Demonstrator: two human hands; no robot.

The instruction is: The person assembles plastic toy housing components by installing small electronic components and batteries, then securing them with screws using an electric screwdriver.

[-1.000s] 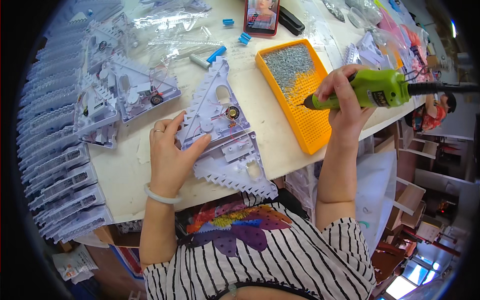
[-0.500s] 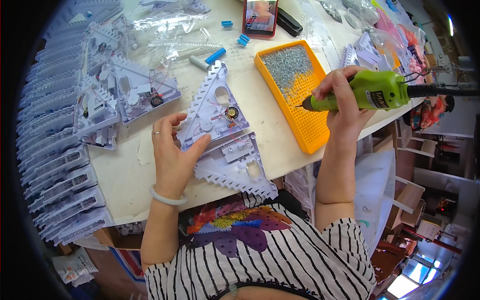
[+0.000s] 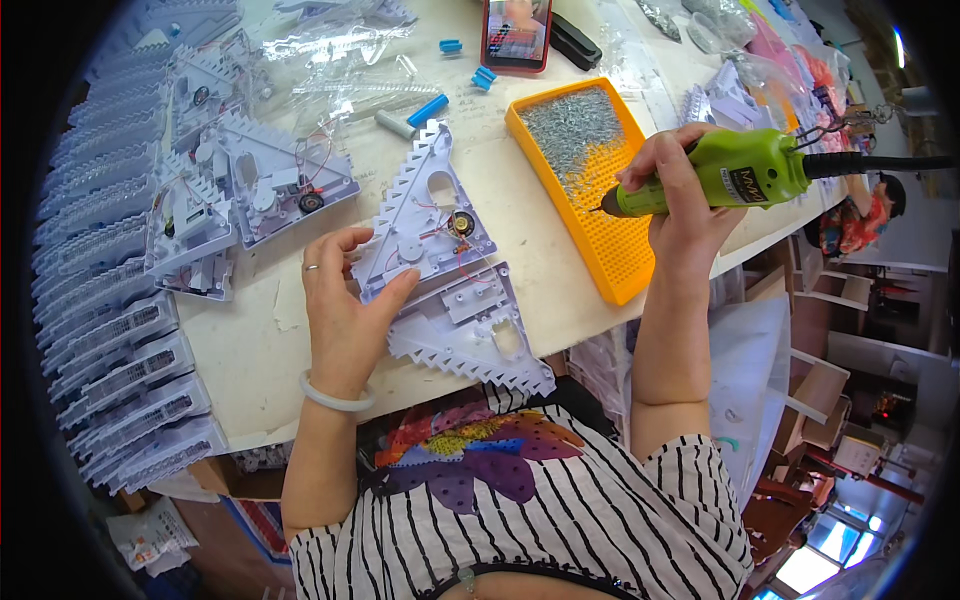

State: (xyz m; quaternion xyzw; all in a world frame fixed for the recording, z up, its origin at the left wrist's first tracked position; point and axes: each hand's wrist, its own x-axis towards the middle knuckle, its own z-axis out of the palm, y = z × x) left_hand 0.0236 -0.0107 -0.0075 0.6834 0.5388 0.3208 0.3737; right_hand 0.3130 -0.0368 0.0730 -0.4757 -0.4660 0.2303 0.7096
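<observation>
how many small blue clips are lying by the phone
2: one blue clip left of the phone, the other just below its lower left corner. More could be hidden under the clear plastic.

With the view as a clock, the left hand [image 3: 350,310], off centre toward nine, holds a corner of a wired, saw-edged housing half [image 3: 420,228] between thumb and fingers; a second half [image 3: 455,340] lies at its five o'clock. At two, the right hand [image 3: 688,195] grips a green power driver [image 3: 745,168], its tip over a yellow tray [image 3: 620,255] of small silvery screws [image 3: 580,130]. A phone [image 3: 515,38] sits at twelve, stacked toothed pieces [image 3: 110,270] at nine.
</observation>
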